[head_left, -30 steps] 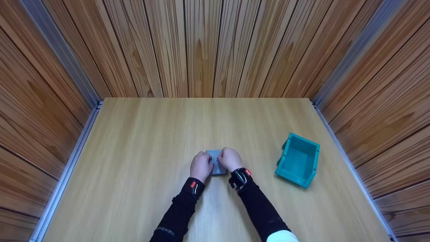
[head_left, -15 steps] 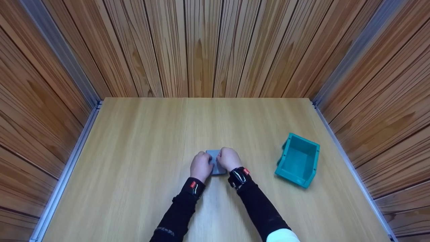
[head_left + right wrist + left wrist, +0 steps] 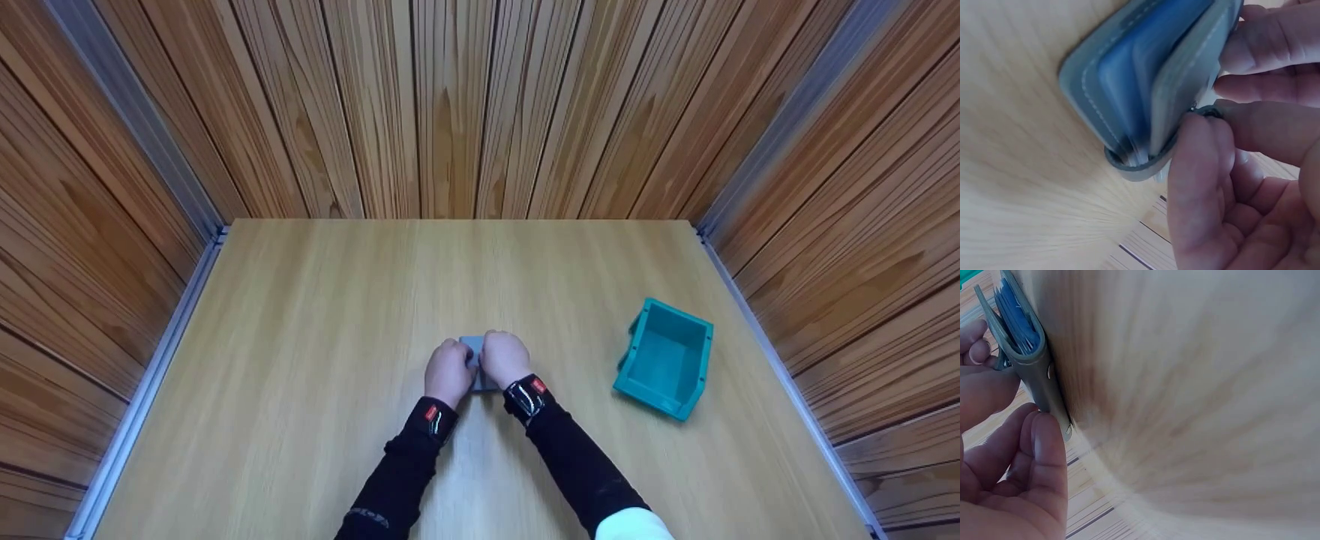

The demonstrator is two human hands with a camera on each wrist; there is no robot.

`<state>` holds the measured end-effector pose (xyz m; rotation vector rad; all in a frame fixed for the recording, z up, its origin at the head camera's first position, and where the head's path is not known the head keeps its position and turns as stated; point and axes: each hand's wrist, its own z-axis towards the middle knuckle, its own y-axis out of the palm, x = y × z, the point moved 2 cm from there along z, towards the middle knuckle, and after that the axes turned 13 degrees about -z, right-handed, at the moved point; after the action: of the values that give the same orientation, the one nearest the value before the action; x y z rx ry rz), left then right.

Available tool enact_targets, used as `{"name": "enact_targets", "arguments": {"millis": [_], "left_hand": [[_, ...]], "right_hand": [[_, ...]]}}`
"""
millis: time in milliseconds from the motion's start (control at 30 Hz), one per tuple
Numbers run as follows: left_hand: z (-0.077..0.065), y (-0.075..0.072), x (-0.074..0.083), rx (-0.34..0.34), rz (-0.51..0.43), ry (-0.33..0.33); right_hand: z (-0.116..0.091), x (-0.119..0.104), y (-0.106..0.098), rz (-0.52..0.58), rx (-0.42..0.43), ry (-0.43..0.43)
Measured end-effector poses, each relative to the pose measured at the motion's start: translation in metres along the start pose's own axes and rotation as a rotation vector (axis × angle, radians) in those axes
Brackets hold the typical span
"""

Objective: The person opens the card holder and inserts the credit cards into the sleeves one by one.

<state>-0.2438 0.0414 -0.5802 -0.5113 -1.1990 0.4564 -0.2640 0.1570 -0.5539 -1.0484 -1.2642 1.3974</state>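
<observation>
A small grey card holder (image 3: 472, 343) with stitched edges and blue card sleeves (image 3: 1123, 73) inside lies near the middle of the table, between both hands. My left hand (image 3: 449, 372) grips it from the left; in the left wrist view its thumb and fingertips meet at the folded side. From the right, my right hand (image 3: 505, 358) pinches the end of a short strap (image 3: 1137, 171) that loops around the edge of the card holder. The covers stand slightly apart in the right wrist view, showing the sleeves. In the head view the hands hide much of the card holder.
A teal plastic bin (image 3: 667, 360) stands to the right on the wooden table (image 3: 315, 300). Wood-panelled walls (image 3: 450, 112) enclose the back and both sides, with metal rails (image 3: 150, 367) along the table's side edges.
My right hand has shifted slightly left over the card holder, covering more of it and closing in on my left hand. The left hand and the bin stay nearly where they were.
</observation>
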Motion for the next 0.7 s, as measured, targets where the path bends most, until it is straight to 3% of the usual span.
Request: {"name": "enact_targets", "arguments": {"millis": [300, 567, 700], "left_hand": [[0.0007, 0.0019, -0.0033, 0.010, 0.004, 0.014], [0.0005, 0.0025, -0.0078, 0.080, -0.031, 0.127], [-0.0004, 0.0019, -0.0038, 0.046, -0.030, 0.083]], "right_hand": [[0.0013, -0.0007, 0.0004, -0.010, -0.019, -0.015], [0.0028, -0.0014, 0.0025, -0.024, 0.007, -0.069], [0.0020, -0.0005, 0.0042, -0.033, 0.001, -0.077]]}}
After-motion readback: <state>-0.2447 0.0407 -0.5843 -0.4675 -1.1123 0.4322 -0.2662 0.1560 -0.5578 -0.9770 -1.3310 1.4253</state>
